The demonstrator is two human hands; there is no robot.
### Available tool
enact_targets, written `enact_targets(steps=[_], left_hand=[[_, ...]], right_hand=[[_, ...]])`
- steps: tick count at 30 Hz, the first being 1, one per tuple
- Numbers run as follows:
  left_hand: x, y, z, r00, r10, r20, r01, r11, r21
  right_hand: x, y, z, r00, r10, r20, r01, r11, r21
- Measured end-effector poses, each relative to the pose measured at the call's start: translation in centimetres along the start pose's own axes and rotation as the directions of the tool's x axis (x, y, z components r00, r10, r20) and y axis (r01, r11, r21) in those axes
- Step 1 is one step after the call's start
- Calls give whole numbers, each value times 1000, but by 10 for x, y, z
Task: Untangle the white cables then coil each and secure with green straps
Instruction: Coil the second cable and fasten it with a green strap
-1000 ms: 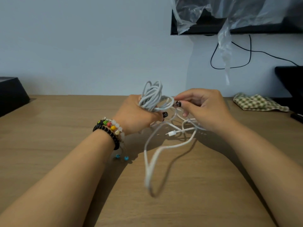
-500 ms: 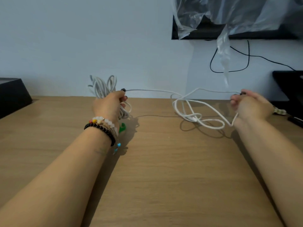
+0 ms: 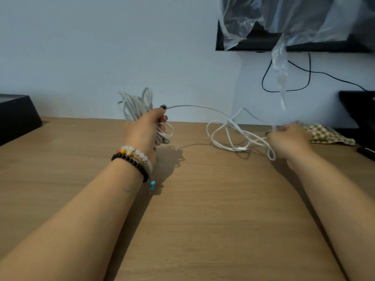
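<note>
A bundle of white cable loops sticks up out of my left hand, fingers curled tight round it. One strand arcs from that fist to a loose tangle on the wooden table, just inside my right hand. That hand is blurred but grips cable, with a checked cloth just beyond it.

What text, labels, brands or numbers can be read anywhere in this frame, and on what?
None can be read. The cables, table, checked cloth, plastic sheet, black screen and black boxes show no legible print.
</note>
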State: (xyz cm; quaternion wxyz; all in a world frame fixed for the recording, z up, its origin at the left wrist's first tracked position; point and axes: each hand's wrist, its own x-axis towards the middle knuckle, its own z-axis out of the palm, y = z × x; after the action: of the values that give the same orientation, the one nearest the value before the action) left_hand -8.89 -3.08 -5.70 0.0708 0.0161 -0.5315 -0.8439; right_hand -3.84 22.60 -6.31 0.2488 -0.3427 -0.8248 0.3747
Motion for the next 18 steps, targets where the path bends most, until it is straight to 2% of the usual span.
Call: enact_targets(steps=[1, 2, 3, 4, 6, 8, 10, 12, 15, 17, 18], left_hand=[[-2, -3, 2, 995, 3, 96, -6, 999, 36], [-5, -5, 4, 984, -3, 178, -12, 996, 84], [-8, -6, 6, 970, -13, 241, -18, 992, 125], [-12, -7, 7, 958, -22, 287, -23, 988, 152], [-16, -10, 9, 935, -27, 353, -42, 982, 187], [-20, -11, 10, 905, -19, 426, -77, 976, 206], [-24, -13, 12, 871, -27, 491, -92, 972, 216], [-25, -13, 12, 855, -29, 518, -88, 976, 200], [-22, -13, 11, 848, -26, 530, -66, 986, 153], [-21, -13, 11, 847, -45, 529, -33, 990, 137], [-21, -13, 11, 847, -55, 529, -21, 990, 136]], right_hand=[[-7, -2, -2, 997, -28, 66, 43, 972, -229], [-13, -5, -2, 994, -63, 87, 91, 924, -372], [-19, -9, -3, 983, -148, 106, 180, 880, -439], [-26, -15, -7, 961, -260, 92, 274, 863, -425], [-36, -22, -10, 863, -504, 4, 488, 834, -256], [-46, -27, -6, 720, -694, 5, 688, 712, -138], [-55, -30, 1, 557, -825, 92, 831, 554, -62], [-57, -30, 3, 518, -829, 212, 843, 537, 42], [-59, -28, 6, 608, -697, 381, 618, 716, 324], [-60, -29, 5, 644, -644, 413, 428, 751, 504], [-60, -30, 4, 659, -637, 399, 386, 742, 547]])
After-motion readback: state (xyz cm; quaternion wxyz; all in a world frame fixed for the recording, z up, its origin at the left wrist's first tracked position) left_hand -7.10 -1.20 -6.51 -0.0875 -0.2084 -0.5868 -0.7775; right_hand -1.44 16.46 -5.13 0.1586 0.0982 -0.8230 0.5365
